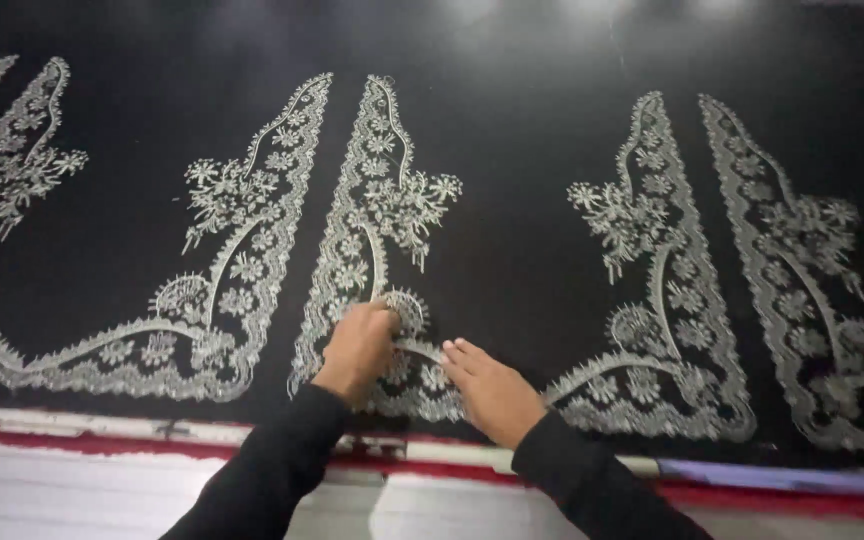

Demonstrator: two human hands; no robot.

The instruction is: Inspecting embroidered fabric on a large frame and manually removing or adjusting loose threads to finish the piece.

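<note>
Silver floral embroidery (377, 230) on black fabric (512, 250), near centre: the left hand (360, 348) is curled with fingertips pinched on a small scalloped motif (407, 308), while the right hand (490, 390), fingers straight and together, lies flat on the stitching just to its right, grasping nothing. Matching embroidered panels lie to the far left (222, 270) and right (672, 300); a red-and-white frame edge (102, 432) runs along the near side, below the black sleeves (272, 470).

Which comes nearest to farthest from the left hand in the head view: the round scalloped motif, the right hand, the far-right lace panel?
1. Round scalloped motif: at the left hand's fingertips.
2. Right hand: just to its right, flat on the lace.
3. Far-right lace panel: at the right edge.
</note>
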